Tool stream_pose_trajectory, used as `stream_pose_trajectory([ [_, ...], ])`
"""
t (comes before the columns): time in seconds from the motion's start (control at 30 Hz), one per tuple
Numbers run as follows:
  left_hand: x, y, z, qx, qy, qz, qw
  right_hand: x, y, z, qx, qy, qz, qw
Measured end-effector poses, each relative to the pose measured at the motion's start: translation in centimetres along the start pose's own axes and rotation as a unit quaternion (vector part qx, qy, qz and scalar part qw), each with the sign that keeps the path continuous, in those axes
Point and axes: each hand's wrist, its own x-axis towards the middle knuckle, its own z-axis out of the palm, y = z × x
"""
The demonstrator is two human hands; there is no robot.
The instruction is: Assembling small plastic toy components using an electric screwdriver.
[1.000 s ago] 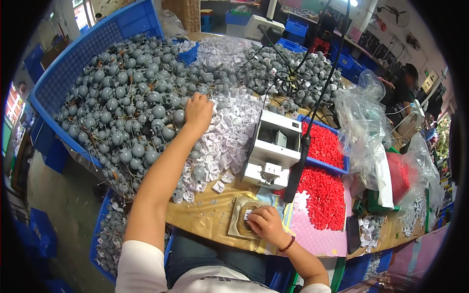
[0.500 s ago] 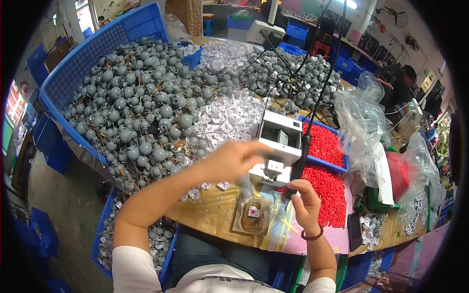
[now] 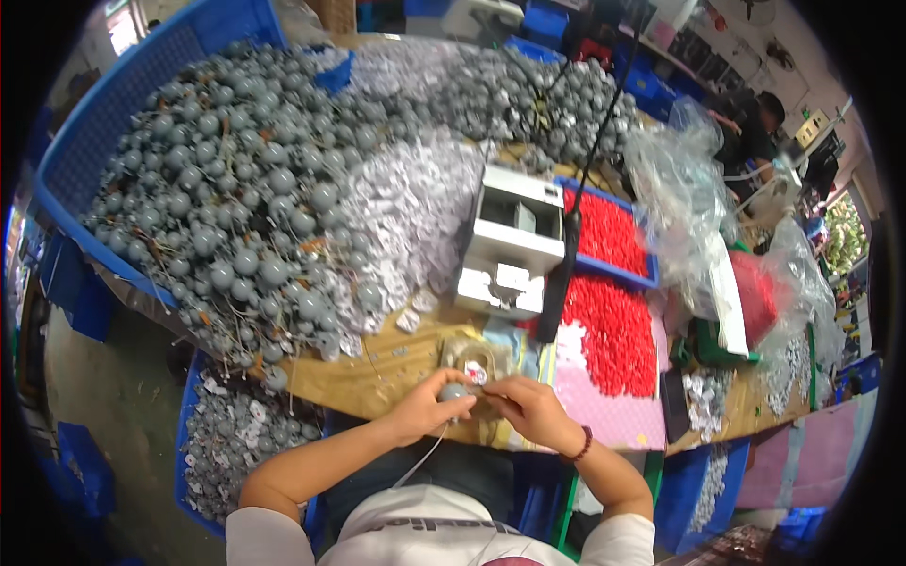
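My left hand (image 3: 423, 409) is closed around a grey ball (image 3: 454, 391), low at the table's front edge. A thin white wire (image 3: 420, 461) hangs from the ball toward my lap. Close beside it, my right hand (image 3: 536, 413) has thumb and fingertips pinched together; whatever they hold is too small to make out. Just beyond both hands lies a small square fixture (image 3: 502, 357) with an oval hollow. In that hollow sits a white piece with a red spot (image 3: 476, 374).
A white boxy machine (image 3: 517, 222) stands behind the fixture. Grey balls (image 3: 245, 217) heap at the left in a blue crate (image 3: 71, 141), beside white pieces (image 3: 401, 212). Small red parts (image 3: 609, 335) lie at the right, near clear plastic bags (image 3: 684, 174). Another person (image 3: 755, 123) is at back right.
My left hand has come down from the white machine to the fixture and now holds a grey ball. My right hand has moved left to meet it, fingers closing. The view has shifted.
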Motion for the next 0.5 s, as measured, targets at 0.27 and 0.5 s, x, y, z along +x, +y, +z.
stream_pose_trajectory([
  [0.27, -0.3, -1.3, 0.7, 0.36, 0.203, 0.223, 0.883, 0.2, 3.2, 3.4, -0.137, 0.008, -0.06, 0.989],
  [0.5, 0.9, -1.0, 0.5, 0.397, 0.219, 0.244, 0.857, 1.0, 3.6, 3.7, -0.187, -0.01, -0.059, 0.981],
])
